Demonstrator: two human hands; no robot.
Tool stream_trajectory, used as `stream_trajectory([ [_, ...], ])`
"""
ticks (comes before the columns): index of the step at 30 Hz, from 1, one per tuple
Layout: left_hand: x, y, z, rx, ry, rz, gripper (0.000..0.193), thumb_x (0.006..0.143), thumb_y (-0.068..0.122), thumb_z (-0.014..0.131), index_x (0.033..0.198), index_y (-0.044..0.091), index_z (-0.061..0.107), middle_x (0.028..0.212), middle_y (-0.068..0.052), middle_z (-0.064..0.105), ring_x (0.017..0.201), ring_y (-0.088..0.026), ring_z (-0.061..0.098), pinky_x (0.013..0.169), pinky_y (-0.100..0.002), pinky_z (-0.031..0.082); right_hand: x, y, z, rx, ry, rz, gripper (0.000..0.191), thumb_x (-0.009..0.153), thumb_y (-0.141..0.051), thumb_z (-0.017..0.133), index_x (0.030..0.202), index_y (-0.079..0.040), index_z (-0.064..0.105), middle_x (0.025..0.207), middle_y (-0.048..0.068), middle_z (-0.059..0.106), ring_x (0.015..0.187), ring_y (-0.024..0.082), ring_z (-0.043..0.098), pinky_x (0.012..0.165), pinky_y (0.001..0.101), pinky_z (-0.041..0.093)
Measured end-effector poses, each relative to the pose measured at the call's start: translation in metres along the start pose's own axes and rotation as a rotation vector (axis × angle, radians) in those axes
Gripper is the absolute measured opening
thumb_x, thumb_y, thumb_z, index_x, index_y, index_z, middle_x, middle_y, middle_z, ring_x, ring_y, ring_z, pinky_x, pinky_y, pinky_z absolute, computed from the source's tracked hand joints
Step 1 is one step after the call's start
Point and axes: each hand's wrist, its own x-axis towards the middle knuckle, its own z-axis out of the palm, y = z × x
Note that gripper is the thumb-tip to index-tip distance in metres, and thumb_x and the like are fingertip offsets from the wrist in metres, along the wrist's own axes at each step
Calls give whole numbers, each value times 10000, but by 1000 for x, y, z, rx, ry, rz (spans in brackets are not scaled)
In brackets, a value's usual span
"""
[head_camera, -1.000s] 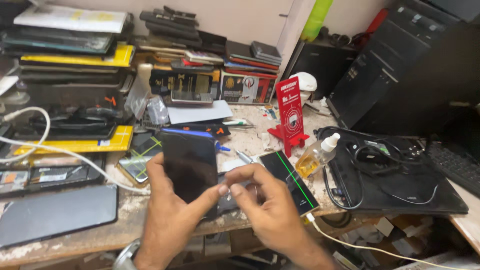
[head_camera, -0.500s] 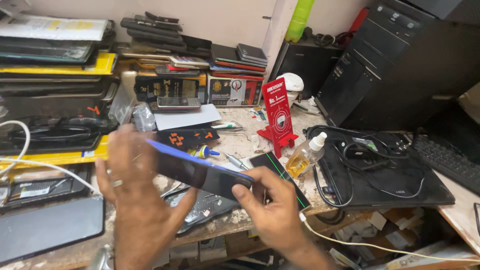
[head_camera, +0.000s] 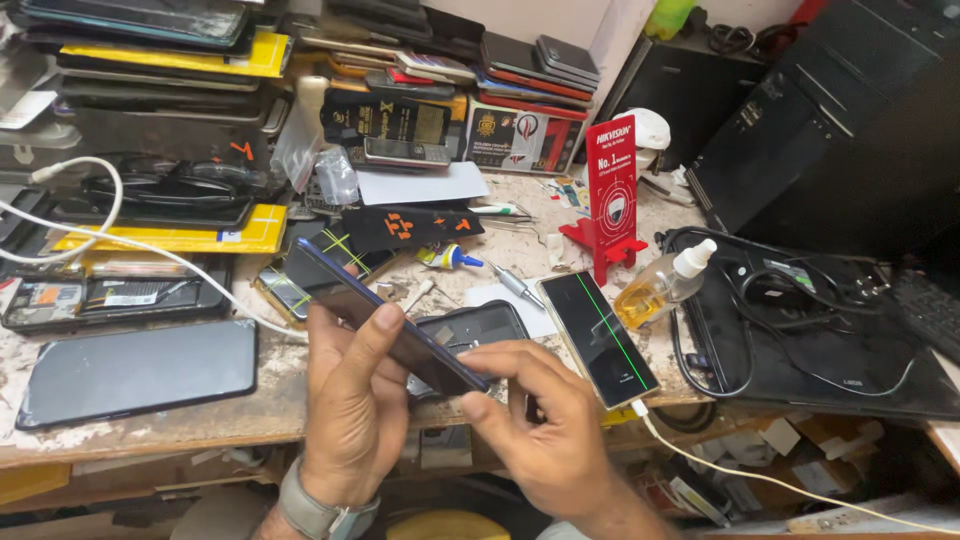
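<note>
A person stands at a cluttered repair bench (head_camera: 150, 425), seen from above. The left hand (head_camera: 350, 400) grips a dark smartphone (head_camera: 385, 315) edge-on, fingers wrapped around its long side, thumb along the top edge, so the handset tilts up and away over the front of the bench. The right hand (head_camera: 545, 425) pinches the phone's lower corner, thumb and forefinger closed on the edge there.

The step in hand looks like checking or working the phone's edge. To do it well, the left hand should bear the phone's weight while the right fingertips press lightly at the corner, without twisting the thin body. Holding it low over the bench would soften any slip.

Just beneath the phone lies a black back cover (head_camera: 475, 325). To the right a second phone (head_camera: 600, 338), its screen showing a thin green line, lies flat with a white cable (head_camera: 760, 480) plugged in. A small bottle of yellowish liquid (head_camera: 665, 285) lies near it, beside a red card stand (head_camera: 610, 195). A dark tablet (head_camera: 140, 370) lies flat at left. Stacks of phones and boxes (head_camera: 380, 110) fill the back.
</note>
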Motion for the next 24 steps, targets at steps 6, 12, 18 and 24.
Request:
stream_trajectory([
  [6, -3, 3, 9, 99, -14, 75, 582, 879, 16, 712, 1360, 63, 388, 1296, -116, 587, 1178, -193, 594, 1018, -370, 499, 9, -13, -13, -133, -61, -19, 196, 970, -75, 673, 1153, -42, 735, 941, 70, 769, 804, 141, 728, 692, 263, 549],
  [12, -6, -4, 10, 270, -49, 195, 591, 872, -10, 761, 1332, 50, 395, 1265, -110, 577, 1157, -173, 585, 1000, -331, 502, 13, -12, -14, -169, -68, 54, 158, 935, -88, 704, 1082, -29, 695, 939, 81, 782, 834, 159, 793, 704, 288, 598],
  [18, -5, -2, 14, 311, -34, 212, 623, 846, -21, 780, 1323, 54, 385, 1268, -105, 587, 1158, -170, 599, 988, -314, 510, 12, -8, -10, -144, -40, 67, 148, 936, -82, 703, 1061, -7, 678, 959, 82, 781, 884, 165, 794, 769, 298, 612],
  [24, -5, -3, 18, 286, -38, 196, 656, 836, -40, 775, 1342, 62, 369, 1272, -103, 584, 1172, -175, 595, 998, -318, 507, 14, -6, -10, -98, -23, 147, 149, 930, -96, 706, 1043, -9, 663, 903, 74, 779, 839, 139, 777, 727, 291, 602],
])
